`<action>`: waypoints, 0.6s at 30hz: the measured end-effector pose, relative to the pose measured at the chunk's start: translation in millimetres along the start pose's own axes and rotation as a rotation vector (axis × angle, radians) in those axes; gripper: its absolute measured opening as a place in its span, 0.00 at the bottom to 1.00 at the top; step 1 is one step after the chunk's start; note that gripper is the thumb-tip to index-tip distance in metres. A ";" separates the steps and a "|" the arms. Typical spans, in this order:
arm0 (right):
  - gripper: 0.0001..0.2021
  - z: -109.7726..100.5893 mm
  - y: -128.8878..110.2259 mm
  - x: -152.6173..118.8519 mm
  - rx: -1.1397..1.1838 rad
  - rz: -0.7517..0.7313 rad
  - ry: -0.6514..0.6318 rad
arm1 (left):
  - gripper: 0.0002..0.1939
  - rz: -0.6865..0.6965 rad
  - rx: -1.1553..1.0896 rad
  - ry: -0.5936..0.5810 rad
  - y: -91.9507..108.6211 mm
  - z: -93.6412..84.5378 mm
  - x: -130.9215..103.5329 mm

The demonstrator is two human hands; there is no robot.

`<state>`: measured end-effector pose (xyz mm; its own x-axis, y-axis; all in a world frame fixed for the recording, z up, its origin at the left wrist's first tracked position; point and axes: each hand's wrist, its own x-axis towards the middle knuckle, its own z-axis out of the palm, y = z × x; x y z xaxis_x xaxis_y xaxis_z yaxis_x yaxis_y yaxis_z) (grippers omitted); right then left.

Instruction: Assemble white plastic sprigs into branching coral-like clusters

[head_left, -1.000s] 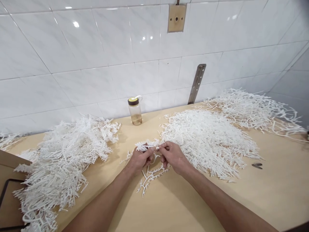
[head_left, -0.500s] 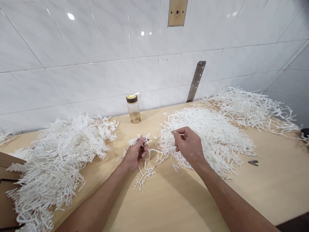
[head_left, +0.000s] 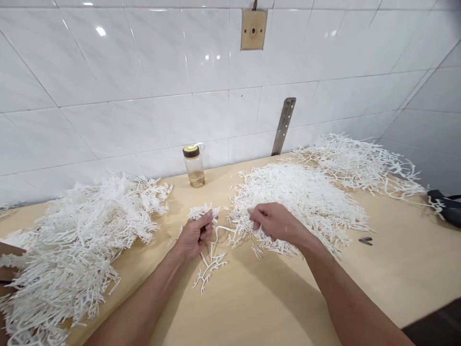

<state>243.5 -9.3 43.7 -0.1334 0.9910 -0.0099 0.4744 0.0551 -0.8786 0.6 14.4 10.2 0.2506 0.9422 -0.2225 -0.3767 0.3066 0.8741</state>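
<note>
"What is filling the scene?"

"A glossy white tiled wall (head_left: 151,57) is rising behind a pale wood-coloured tabletop (head_left: 273,302). On the left, a tall heap of white branching plastic-looking strands (head_left: 72,230) is sprawling; a flatter mound of short white sticks (head_left: 298,192) is covering the middle, with a looser white tangle (head_left: 353,161) lying beyond it, rightward."

"And the hands?"

"The right hand (head_left: 270,220) is hanging at the mound's left side, fingers curling inward; I can't tell whether they're pinching anything. The left hand (head_left: 194,235) is gripping a white finely tipped branching piece (head_left: 200,212), just left of the mound."

"Anything smaller?"

"Slim dark slivers (head_left: 365,240) are lying right of the mound."
</note>
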 end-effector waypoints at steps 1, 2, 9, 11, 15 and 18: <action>0.20 -0.7 0.4 -3.3 0.040 0.027 -0.176 | 0.23 -0.004 0.009 -0.007 0.0 -0.2 0.3; 0.17 -0.8 0.9 -6.4 0.086 0.044 -0.327 | 0.23 -0.005 0.024 -0.016 -0.2 -0.5 0.7; 0.11 6.4 4.8 -3.0 0.008 -0.100 -0.268 | 0.27 -0.064 0.163 -0.056 -1.6 -1.1 1.1; 0.09 6.6 6.5 3.1 -0.028 -0.148 -0.044 | 0.26 -0.076 0.219 -0.093 -0.9 0.2 -0.4; 0.10 7.3 7.4 9.1 0.121 -0.035 0.093 | 0.26 -0.095 0.339 -0.160 1.5 6.3 -6.5; 0.18 10.7 3.8 7.9 0.173 -0.052 0.078 | 0.23 -0.064 0.397 -0.172 4.2 13.3 -12.0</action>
<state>235.0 -2.6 35.1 -0.0830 0.9942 0.0690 0.3113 0.0916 -0.9459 7.8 2.6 22.3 0.4198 0.8765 -0.2357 0.0082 0.2560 0.9666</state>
